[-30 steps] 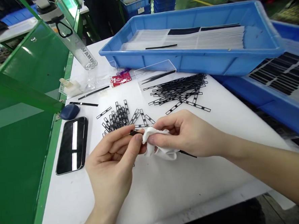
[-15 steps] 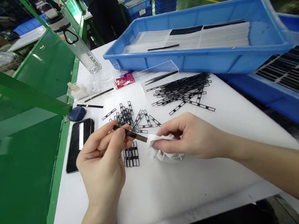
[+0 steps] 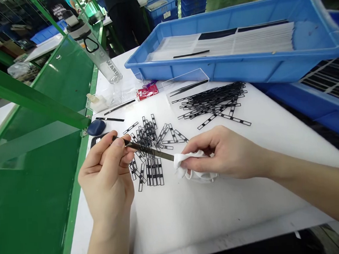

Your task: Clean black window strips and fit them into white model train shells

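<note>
My left hand (image 3: 108,176) pinches one end of a thin dark strip (image 3: 150,151) between thumb and fingers. The strip slants down to the right, and its other end goes into a crumpled white cloth (image 3: 200,167). My right hand (image 3: 220,154) is closed on that cloth, folded around the strip's end. Below and behind the strip lies a heap of small black frame-shaped pieces (image 3: 147,132), with a neat row of similar pieces (image 3: 155,172) nearer me. A larger pile of long black frame strips (image 3: 213,99) spreads out beyond my right hand.
A blue bin (image 3: 229,67) holding white sheets stands at the back. On the left are a clear bottle (image 3: 108,65), a dark blue rounded object (image 3: 96,127), a partly hidden phone (image 3: 97,140) and a green frame post (image 3: 41,102). A red packet (image 3: 147,92) lies near a clear plastic box (image 3: 186,83).
My left hand has moved left, away from the cloth, so more of the strip shows between my hands. The view has shifted slightly, and my left hand now covers most of the phone.
</note>
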`<state>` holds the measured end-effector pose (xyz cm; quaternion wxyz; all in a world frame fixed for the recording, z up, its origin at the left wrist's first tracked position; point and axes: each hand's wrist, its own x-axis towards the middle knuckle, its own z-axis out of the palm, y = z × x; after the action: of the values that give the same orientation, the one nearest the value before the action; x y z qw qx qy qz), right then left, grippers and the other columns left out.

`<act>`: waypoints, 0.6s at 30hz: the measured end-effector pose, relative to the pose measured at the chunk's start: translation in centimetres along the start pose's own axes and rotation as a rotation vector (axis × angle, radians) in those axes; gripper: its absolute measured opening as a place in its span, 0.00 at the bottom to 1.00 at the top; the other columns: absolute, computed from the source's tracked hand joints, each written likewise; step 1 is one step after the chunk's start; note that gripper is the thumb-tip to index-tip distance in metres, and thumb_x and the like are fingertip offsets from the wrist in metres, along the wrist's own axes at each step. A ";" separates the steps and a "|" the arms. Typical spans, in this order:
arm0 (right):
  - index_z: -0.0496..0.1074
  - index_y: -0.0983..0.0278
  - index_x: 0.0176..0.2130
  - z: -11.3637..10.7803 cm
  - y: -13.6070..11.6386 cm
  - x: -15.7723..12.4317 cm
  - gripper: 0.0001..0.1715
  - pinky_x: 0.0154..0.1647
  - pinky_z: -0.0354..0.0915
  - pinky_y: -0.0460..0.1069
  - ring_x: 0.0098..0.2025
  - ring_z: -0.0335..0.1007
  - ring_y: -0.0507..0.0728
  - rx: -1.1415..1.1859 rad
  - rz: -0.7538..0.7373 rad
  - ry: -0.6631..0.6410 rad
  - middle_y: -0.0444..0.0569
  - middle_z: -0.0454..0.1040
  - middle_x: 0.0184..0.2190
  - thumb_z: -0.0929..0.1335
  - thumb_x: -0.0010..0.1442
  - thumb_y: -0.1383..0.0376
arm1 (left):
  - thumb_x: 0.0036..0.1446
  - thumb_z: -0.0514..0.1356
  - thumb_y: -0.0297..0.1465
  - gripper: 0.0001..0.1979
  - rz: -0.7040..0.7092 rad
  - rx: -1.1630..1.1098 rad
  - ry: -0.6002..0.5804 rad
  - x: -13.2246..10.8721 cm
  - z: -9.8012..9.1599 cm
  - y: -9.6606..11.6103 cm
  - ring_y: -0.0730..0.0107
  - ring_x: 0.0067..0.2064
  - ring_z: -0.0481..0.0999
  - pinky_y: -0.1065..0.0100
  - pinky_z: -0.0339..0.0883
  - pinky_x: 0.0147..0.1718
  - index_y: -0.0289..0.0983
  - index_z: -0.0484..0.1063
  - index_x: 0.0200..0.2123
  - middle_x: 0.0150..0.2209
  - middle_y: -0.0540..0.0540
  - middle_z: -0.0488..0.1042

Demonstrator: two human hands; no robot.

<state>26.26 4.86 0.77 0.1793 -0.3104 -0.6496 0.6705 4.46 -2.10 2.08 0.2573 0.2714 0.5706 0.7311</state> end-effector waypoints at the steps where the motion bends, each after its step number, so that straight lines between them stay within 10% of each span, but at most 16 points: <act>1: 0.84 0.61 0.37 0.0 0.0 0.0 0.07 0.23 0.64 0.43 0.25 0.70 0.50 0.004 -0.001 -0.002 0.46 0.81 0.28 0.77 0.59 0.60 | 0.51 0.74 0.23 0.08 -0.003 -0.002 0.004 0.0 0.0 0.0 0.73 0.33 0.82 0.81 0.79 0.30 0.38 0.86 0.36 0.31 0.48 0.82; 18: 0.85 0.62 0.39 -0.6 0.0 0.2 0.10 0.21 0.61 0.44 0.22 0.68 0.50 -0.068 -0.055 0.057 0.45 0.79 0.25 0.75 0.60 0.60 | 0.48 0.73 0.20 0.08 -0.015 -0.077 0.126 0.8 0.2 1.1 0.79 0.29 0.79 0.86 0.74 0.25 0.33 0.85 0.34 0.31 0.46 0.82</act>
<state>26.47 5.41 0.75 0.2055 -0.3172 -0.6749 0.6338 3.95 -1.65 3.32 0.2367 0.2107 0.5592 0.7661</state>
